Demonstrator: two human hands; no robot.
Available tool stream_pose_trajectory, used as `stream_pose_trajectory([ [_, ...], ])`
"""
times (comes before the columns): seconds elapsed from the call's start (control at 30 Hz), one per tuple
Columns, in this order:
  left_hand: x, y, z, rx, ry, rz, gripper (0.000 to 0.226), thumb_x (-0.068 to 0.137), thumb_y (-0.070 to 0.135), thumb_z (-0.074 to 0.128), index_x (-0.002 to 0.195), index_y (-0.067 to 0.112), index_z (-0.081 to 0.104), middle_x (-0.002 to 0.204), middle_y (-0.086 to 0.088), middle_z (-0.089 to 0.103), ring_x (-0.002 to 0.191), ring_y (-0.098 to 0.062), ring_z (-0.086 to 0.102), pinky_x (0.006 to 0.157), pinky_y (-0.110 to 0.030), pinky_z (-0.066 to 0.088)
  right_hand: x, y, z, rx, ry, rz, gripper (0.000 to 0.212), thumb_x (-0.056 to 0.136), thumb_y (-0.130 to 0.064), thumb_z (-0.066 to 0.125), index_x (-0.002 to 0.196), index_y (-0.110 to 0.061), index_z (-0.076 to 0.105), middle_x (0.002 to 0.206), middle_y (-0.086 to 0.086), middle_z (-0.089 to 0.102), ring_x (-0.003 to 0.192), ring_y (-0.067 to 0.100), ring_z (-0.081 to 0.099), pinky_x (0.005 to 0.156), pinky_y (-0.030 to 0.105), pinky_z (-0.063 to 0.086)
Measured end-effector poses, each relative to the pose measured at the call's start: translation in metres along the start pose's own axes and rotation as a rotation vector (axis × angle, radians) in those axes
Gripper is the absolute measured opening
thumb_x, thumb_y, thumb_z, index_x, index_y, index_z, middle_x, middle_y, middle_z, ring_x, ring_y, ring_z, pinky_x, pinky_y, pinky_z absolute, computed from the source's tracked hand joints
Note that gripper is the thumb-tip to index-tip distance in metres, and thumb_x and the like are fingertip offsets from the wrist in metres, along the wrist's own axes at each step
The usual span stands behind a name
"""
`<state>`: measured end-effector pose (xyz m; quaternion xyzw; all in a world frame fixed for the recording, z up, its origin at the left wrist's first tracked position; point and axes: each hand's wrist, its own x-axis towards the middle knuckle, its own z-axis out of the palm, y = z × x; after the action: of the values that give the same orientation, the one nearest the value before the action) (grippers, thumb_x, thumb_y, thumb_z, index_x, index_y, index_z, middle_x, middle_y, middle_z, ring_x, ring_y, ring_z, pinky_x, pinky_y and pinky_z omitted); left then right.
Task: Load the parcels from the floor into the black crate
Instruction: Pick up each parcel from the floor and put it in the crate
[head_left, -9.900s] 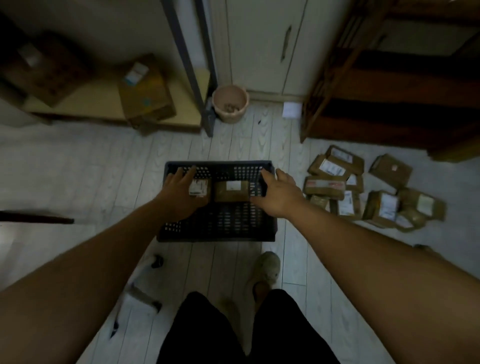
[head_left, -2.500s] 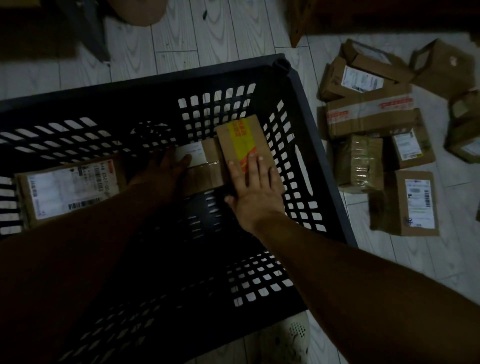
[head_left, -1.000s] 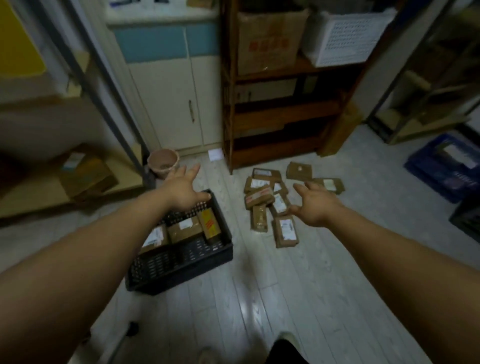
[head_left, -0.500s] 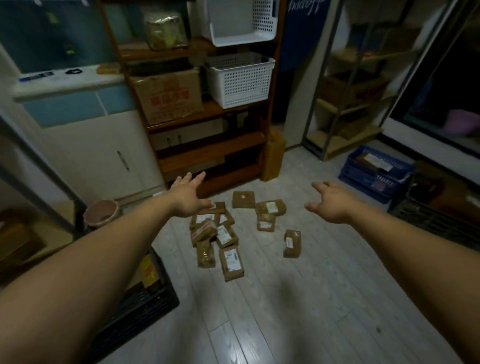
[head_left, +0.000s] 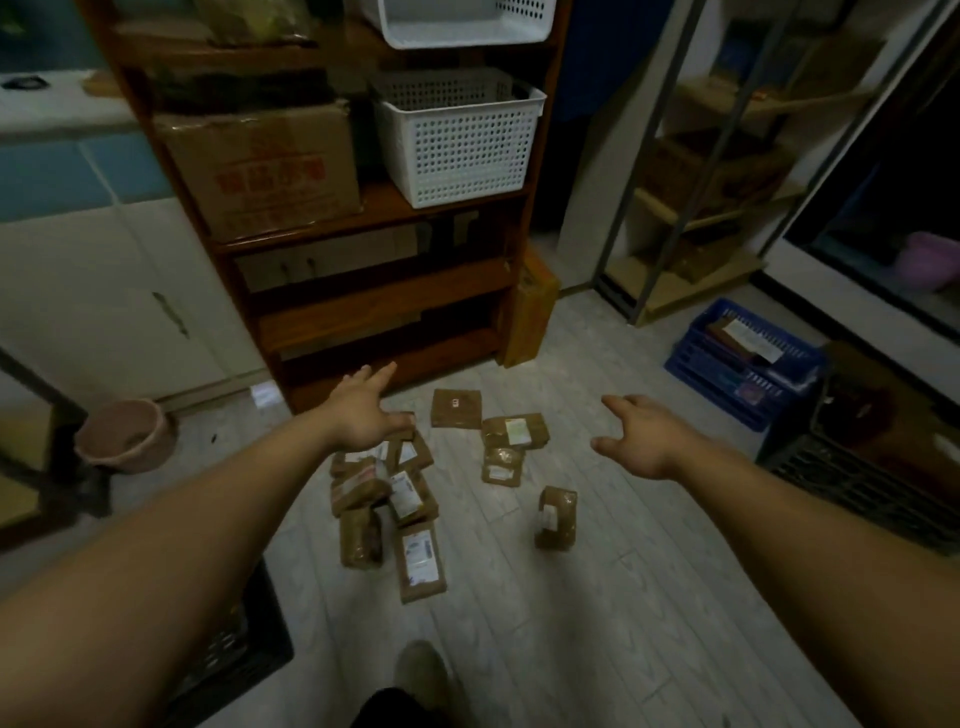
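The black crate sat low at my left, mostly hidden under my forearm. Ahead, the parcels lay scattered on the floor. My left hand and right hand hovered above them, fingers spread, empty. Beyond stood a wooden shelf.

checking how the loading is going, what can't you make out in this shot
- Black crate: head view, mostly hidden by the left forearm and cut by the bottom edge; contents unseen.
- Parcels: head view, left hand covers part of the pile, so no sure count.
- Parcel labels: too small and blurred to read.
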<state>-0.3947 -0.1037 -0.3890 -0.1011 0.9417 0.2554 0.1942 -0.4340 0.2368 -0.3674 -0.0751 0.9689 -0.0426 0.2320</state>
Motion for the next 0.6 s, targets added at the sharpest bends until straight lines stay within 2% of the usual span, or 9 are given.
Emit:
stream_pose_trajectory([
  [0.3, 0.119, 0.053, 0.011, 0.004, -0.107, -0.02, 0.083, 0.087, 0.053, 0.052, 0.149, 0.03, 0.003, 0.158, -0.007, -0.002, 0.144, -0.031, 0.0, 0.115, -0.045, 0.011, 0.107, 0.07, -0.026, 0.033, -0.139, 0.094, 0.079, 0.09, -0.057, 0.045, 0.151, -0.022, 0.008, 0.157, 0.011, 0.012, 0.14, 0.03, 0.023, 0.114, 0.041, 0.023],
  [0.53, 0.21, 0.074, 0.063, 0.004, -0.082, -0.103, 0.085, 0.085, 0.051, 0.055, 0.149, 0.027, 0.004, 0.158, -0.008, 0.0, 0.144, -0.031, 0.002, 0.116, -0.048, 0.013, 0.238, 0.119, -0.01, 0.024, -0.266, -0.07, 0.077, 0.091, -0.053, 0.047, 0.151, -0.021, 0.009, 0.155, 0.011, 0.018, 0.138, 0.03, 0.025, 0.111, 0.039, 0.024],
  [0.6, 0.235, 0.077, 0.093, 0.052, -0.045, -0.138, 0.085, 0.085, 0.051, 0.055, 0.149, 0.025, 0.005, 0.158, -0.009, 0.002, 0.144, -0.031, 0.002, 0.116, -0.048, 0.011, 0.285, 0.133, 0.006, 0.011, -0.304, -0.128, 0.075, 0.091, -0.051, 0.048, 0.15, -0.021, 0.013, 0.154, 0.011, 0.021, 0.137, 0.03, 0.029, 0.108, 0.039, 0.029],
])
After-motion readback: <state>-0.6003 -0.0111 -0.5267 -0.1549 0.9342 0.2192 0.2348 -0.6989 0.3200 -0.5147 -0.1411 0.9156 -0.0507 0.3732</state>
